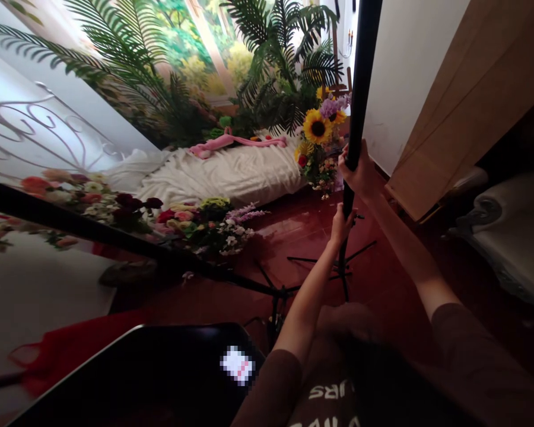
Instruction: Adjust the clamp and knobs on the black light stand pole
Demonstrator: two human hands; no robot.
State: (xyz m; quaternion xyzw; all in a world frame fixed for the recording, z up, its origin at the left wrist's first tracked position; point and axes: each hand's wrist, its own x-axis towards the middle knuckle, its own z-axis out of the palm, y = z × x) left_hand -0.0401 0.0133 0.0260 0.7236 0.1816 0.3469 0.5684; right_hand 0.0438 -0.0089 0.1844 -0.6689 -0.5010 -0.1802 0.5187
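"Two bare hands are on my head feed, both at the same straight black pole (pixel 364 71). Where is each one?"

"My right hand (pixel 358 169) is the higher of the pair, its fingers wrapped around the shaft. My left hand (pixel 342 223) is closed on it just below, near a small dark knob (pixel 359 216)."

"And the pole itself?"

"It stands to the right of centre in my view, running from the top edge down to spread black tripod legs (pixel 360 253) on the glossy dark red floor (pixel 285 234). Yellow sunflowers (pixel 317 126) with dark centres show just left of it, with purple blossoms (pixel 333 105) above them."

"What do I have further left?"

"A long, low form under rumpled cream cloth (pixel 235 172), with a slender pink plush toy (pixel 213 144) lying on top. Green palm fronds (pixel 271 65) rise behind it, and mixed artificial-looking flowers (pixel 200 222) are massed along the near side. A second black pole (pixel 115 237) slants across my view in front of some of them."

"Anything close to the camera?"

"A broad black panel with a thin pale rim (pixel 160 367) fills the lower left, beside bright red fabric (pixel 75 347). I can't tell what the panel belongs to."
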